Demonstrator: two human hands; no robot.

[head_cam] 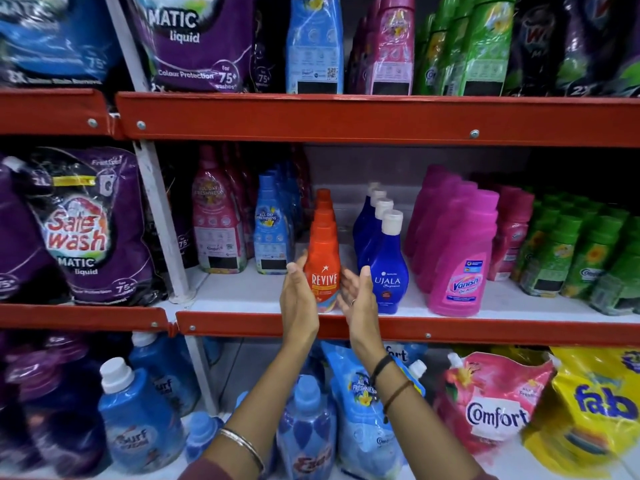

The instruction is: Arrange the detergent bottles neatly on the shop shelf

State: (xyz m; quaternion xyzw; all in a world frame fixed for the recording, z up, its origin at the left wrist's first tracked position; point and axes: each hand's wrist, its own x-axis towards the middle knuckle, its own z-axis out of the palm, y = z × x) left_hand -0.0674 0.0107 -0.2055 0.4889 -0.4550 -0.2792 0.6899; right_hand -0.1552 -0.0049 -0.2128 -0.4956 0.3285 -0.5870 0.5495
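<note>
Front orange plastic Revive bottle [323,271] stands upright between both hands; left hand [298,299] touches its side, right hand [358,299] open just beside (neither gripping).

Orange bottle [323,268] with white lettering and a yellow band, at the front edge of the middle shelf [485,308], which is white with a red lip. Blue bottle [388,271] beside it, white cap. Pink bottle [460,268], pink cap, label with yellow and blue. Green bottles [568,258] toward the right end, yellow flower print. Purple pouch [93,226] at left, red-and-white lettering.
</note>
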